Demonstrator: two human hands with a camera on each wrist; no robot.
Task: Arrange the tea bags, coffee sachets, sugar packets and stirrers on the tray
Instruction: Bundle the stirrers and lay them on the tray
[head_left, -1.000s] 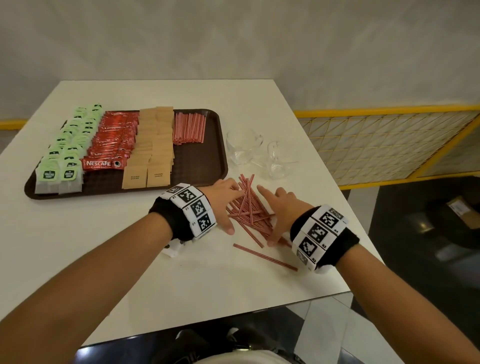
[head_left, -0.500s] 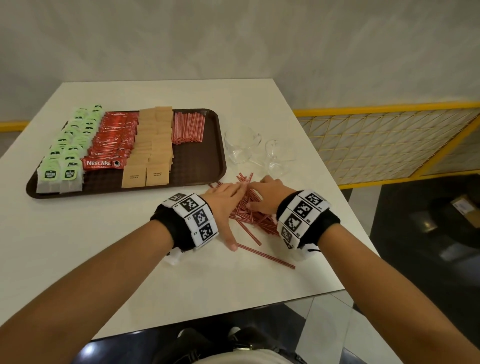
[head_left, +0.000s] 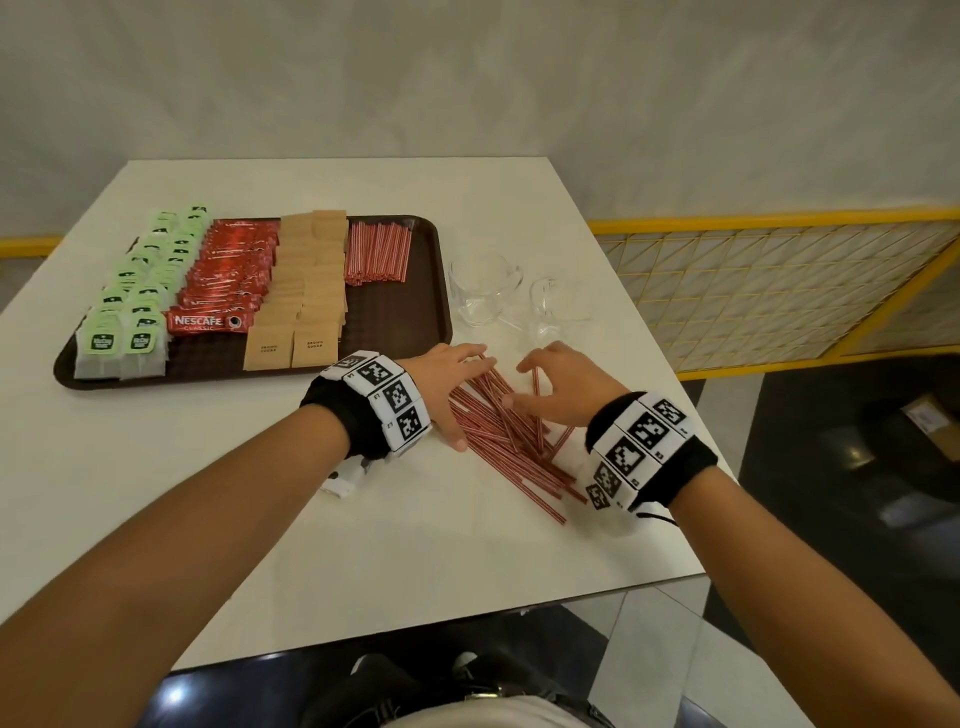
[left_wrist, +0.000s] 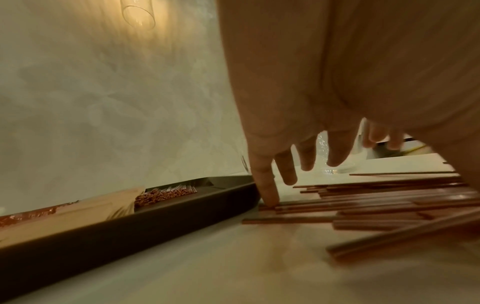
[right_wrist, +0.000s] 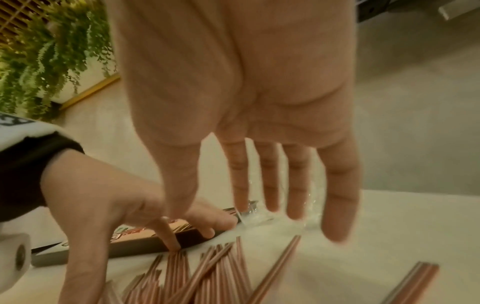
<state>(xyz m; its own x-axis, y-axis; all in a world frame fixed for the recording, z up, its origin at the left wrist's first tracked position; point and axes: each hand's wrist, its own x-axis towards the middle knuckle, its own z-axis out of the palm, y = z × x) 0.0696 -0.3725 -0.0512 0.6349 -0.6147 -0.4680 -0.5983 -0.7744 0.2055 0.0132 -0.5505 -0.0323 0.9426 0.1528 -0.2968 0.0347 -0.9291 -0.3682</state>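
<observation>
Two hands flank the loose stirrers (head_left: 506, 431) on the counter (head_left: 208, 519) just right of the tray (head_left: 441, 291): left hand (head_left: 452, 384) and right hand (head_left: 566, 389) spread-fingered, grasping nothing; stirrers run diagonally between them

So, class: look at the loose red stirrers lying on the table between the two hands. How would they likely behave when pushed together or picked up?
The loose stirrers look thin, straight and stiff, so probably light and easily scattered. Being slender, they may roll or slide on the smooth table. They lie crossed at angles, so the left hand and right hand likely must align them first.
</observation>
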